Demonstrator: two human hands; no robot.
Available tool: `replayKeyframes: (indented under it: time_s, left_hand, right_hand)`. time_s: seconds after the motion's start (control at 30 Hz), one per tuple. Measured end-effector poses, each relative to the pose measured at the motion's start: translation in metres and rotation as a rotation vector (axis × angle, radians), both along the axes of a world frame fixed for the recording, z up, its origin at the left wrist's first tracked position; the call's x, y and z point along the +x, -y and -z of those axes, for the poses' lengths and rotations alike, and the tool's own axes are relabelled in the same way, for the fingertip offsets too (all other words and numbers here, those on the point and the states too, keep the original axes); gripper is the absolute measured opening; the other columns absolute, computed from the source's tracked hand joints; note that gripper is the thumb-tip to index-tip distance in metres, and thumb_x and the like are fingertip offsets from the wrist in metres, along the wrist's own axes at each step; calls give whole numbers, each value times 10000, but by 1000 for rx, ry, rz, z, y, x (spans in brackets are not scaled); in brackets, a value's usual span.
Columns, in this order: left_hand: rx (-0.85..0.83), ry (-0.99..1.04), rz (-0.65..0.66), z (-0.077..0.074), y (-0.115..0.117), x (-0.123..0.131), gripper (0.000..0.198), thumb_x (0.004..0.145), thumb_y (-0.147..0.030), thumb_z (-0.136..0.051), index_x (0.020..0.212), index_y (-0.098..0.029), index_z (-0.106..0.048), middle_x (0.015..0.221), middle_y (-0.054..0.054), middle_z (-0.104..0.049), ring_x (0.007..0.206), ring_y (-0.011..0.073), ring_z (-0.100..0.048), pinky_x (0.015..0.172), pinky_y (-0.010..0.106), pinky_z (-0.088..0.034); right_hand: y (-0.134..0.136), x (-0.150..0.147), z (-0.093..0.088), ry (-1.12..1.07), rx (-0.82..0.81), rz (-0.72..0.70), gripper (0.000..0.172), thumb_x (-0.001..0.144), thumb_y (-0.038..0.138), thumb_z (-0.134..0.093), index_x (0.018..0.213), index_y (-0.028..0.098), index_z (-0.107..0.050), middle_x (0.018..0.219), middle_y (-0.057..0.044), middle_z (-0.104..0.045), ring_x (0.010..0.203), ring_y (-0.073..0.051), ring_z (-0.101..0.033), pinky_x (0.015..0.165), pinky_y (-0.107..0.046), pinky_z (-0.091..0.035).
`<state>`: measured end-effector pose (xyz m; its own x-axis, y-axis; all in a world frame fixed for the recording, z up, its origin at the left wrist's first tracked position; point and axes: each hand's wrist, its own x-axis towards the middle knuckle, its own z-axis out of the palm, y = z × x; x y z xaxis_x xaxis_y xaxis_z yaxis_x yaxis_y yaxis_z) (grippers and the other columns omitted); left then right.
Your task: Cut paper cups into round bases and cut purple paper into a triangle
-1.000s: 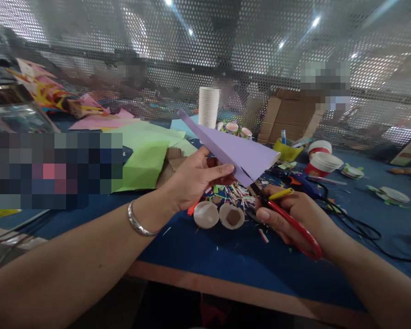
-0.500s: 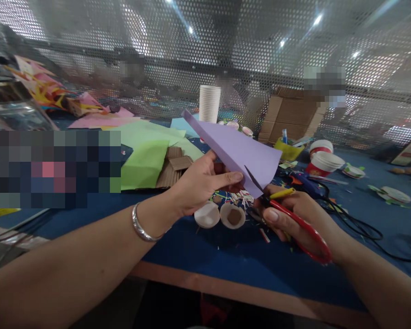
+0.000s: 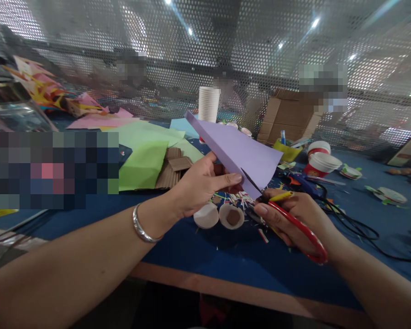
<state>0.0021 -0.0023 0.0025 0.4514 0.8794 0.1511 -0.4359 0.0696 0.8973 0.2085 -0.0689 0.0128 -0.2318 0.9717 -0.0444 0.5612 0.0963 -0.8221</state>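
Note:
A folded sheet of purple paper (image 3: 241,148) is pinched between the thumb and fingers of my left hand (image 3: 205,183), which wears a silver bracelet (image 3: 141,224) at the wrist. My right hand (image 3: 291,214) is closed around the red handle of a pair of scissors (image 3: 303,233); a yellow stick-like thing (image 3: 281,196) also shows at its fingers. One dark blade lies over the paper's lower corner, close to my left thumb. Below the paper, two small white cups (image 3: 206,216) stand side by side, the right one with a brown piece in it.
Paper scraps (image 3: 263,236) lie around the cups. Green paper (image 3: 144,167) and cardboard (image 3: 174,167) are at left. Behind stands a stack of white cups (image 3: 208,105). To the right are red-and-white cups (image 3: 322,164), a blue glue gun (image 3: 303,183) and its black cable (image 3: 356,227).
The scissors and my right hand have shifted slightly to the left along the paper. The blade tip is nearer my left thumb. My left hand has barely moved.

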Motion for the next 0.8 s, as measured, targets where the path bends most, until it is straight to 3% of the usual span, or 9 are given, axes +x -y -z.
replayKeyframes:
  time_s: [0.4,0.53,0.8]
  left_hand:
    - [41,-95,-45,-2,1,-3,320,812,-172,-782,1076,-165,-601,873,21,-707,717,148,-669,716,318,-539]
    - [35,-62,-83,-4,-1,-4,322,809,-152,-780,1086,-161,-615,915,27,-715,758,145,-660,733,307,-532]
    - [2,-27,-56,-6,-1,-4,350,826,-89,-743,1131,-166,-588,938,19,-695,771,141,-661,729,305,-565]
  right_hand:
    - [-1,2,4,6,3,21,450,856,619,-686,693,241,-504,395,85,-423,342,-103,-401,361,-223,-286]
    - [-2,2,0,41,-7,-4,436,882,572,-684,685,241,-479,404,84,-422,353,-99,-403,372,-220,-292]
    - [-3,3,-4,85,-34,-3,384,862,580,-704,778,229,-571,465,79,-471,353,-97,-432,370,-220,-328]
